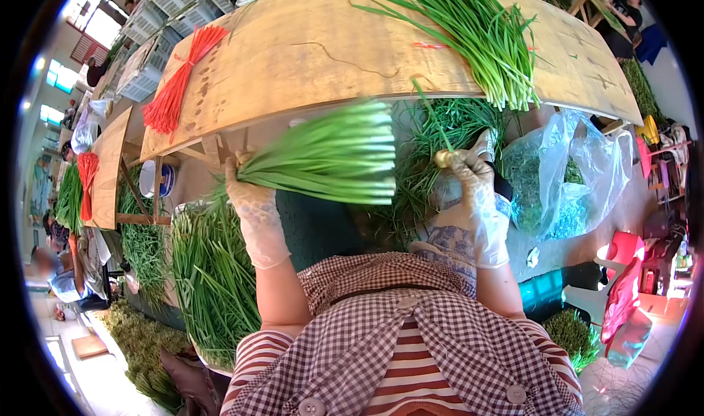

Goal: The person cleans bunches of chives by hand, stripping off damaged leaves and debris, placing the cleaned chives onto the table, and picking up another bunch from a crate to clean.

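My left hand (244, 189), in a thin translucent glove, is closed around the leafy end of a bunch of garlic chives (330, 152). The bunch lies level in the air, its pale cut ends pointing right and blurred by motion. In my gloved right hand (471, 174), the fingers pinch a single green stalk (433, 114) that rises up and to the left. A larger pile of chives (477, 35) rests on the wooden table (293, 57), white ends at the front edge. Loose green trimmings (418, 174) lie on the floor below, between my hands.
Red ties (183, 79) lie bundled at the table's left. A crate heaped with chives (213, 277) stands at my left. To my right are a clear plastic bag (572, 174) of greens and a chair with red cloth (623, 284). Another person (66, 273) sits far left.
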The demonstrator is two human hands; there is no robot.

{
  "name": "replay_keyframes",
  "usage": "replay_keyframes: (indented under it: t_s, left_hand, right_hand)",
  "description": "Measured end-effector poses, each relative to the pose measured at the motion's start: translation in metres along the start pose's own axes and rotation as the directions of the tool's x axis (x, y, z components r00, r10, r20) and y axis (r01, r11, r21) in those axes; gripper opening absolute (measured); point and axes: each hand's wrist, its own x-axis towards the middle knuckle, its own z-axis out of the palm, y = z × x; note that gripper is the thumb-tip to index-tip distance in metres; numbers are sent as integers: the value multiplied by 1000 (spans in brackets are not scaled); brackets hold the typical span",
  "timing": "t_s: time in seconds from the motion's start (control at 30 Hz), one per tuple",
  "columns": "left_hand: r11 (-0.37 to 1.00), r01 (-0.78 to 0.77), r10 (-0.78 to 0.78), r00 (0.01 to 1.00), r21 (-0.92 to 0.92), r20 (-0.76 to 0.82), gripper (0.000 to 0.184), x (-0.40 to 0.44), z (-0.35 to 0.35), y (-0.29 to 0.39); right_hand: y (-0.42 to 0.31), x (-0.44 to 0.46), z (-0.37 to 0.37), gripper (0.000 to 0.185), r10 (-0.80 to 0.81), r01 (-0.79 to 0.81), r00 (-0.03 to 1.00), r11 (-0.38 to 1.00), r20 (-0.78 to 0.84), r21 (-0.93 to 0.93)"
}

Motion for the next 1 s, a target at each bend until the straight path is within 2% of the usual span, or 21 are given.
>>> replay_keyframes:
  t_s: [0.03, 0.07, 0.1, 0.13, 0.17, 0.2, 0.23, 0.27, 0.3, 0.33, 0.37, 0.43, 0.53, 0.57, 0.6, 0.67, 0.77, 0.83, 0.93, 0.97, 1.0]
  left_hand:
    - [998, -52, 55, 997, 47, -56, 28, -3, 6, 0]
    - [990, -101, 112, 988, 97, -109, 28, -9, 16, -2]
    - [978, -148, 171, 973, 150, -154, 29, -12, 23, -2]
    - [997, 77, -72, 990, -31, 119, 29, 0, -4, 19]
    - [974, -125, 114, 991, 191, 67, 31, -19, 19, 4]
    - [851, -333, 340, 939, 406, 57, 36, -38, 45, -22]
    - [917, -302, 285, 953, 259, 104, 22, -41, 49, -23]
    - [867, -368, 359, 929, 335, 93, 20, -42, 59, -24]
    - [906, -345, 320, 938, 244, 137, 18, -47, 65, -23]
    - [995, 40, 4, 896, -91, 444, 26, -50, 70, -19]
    - [995, -79, 52, 940, 67, 338, 26, -56, 81, -19]
    - [897, -208, 171, 977, 391, 128, 26, -62, 104, -28]
    - [974, -89, 61, 989, 207, 138, 26, -64, 89, -13]
    - [901, -262, 228, 964, 347, 137, 24, -57, 78, -3]
    - [785, -396, 369, 917, 477, 154, 23, -49, 68, 1]
    - [784, -386, 317, 922, 486, 221, 46, -64, 80, -2]
    - [906, -387, 358, 916, 172, 180, 32, -34, 56, 1]
    - [970, -232, 243, 936, -73, 254, 18, -29, 51, 6]
    - [920, 148, 22, 904, -362, 426, 26, -25, 36, 16]
    - [891, 215, -6, 886, -400, 463, 29, -25, 33, 17]
    - [907, 176, 18, 892, -382, 452, 26, -24, 30, 15]
  right_hand:
    - [8, 8, -16, 23, 40, -62, 995, 963, -89, -262]
    - [9, 8, -29, 28, -25, -26, 998, 705, -61, -709]
    - [11, 7, -38, 34, -78, 18, 997, 260, -3, -965]
    - [20, 6, -39, 43, -106, 66, 994, 481, 16, -874]
    - [17, 2, -31, 43, -85, 120, 993, 747, 85, -654]
    - [-9, -5, -7, 45, 122, -81, 979, 968, 162, -237]
    - [-28, -11, 10, 53, 184, -177, 942, 983, 282, -50]
    - [-33, -20, 24, 61, 129, -207, 917, 963, 378, 172]
    - [-38, -29, 35, 67, 4, -100, 902, 974, 431, 202]
    - [-46, -31, 55, 69, -143, 4, 879, 956, 455, 292]
    - [-51, -30, 57, 61, -30, -101, 877, 965, 480, 244]
    - [-62, -42, 64, 51, -10, 32, 953, 997, 304, -69]
    - [-62, -36, 77, 37, -100, 100, 969, 995, 227, 12]
    - [-58, -37, 80, 36, -111, 102, 977, 993, 183, 59]
    - [-53, -36, 80, 28, -149, 175, 969, 977, 198, -120]
    - [-28, -39, 69, 21, -312, 359, 929, 891, 201, -278]
    - [-49, -46, 67, 15, -76, 139, 932, 978, 354, -157]
    - [-48, -45, 54, 14, 135, -160, 923, 986, 361, 40]
    - [-49, -35, 45, 19, -79, 92, 976, 994, 204, -55]
    - [-61, -26, 44, 24, -420, 495, 860, 825, 291, -273]
    - [-65, -26, 47, 24, -296, 332, 933, 927, 207, -172]
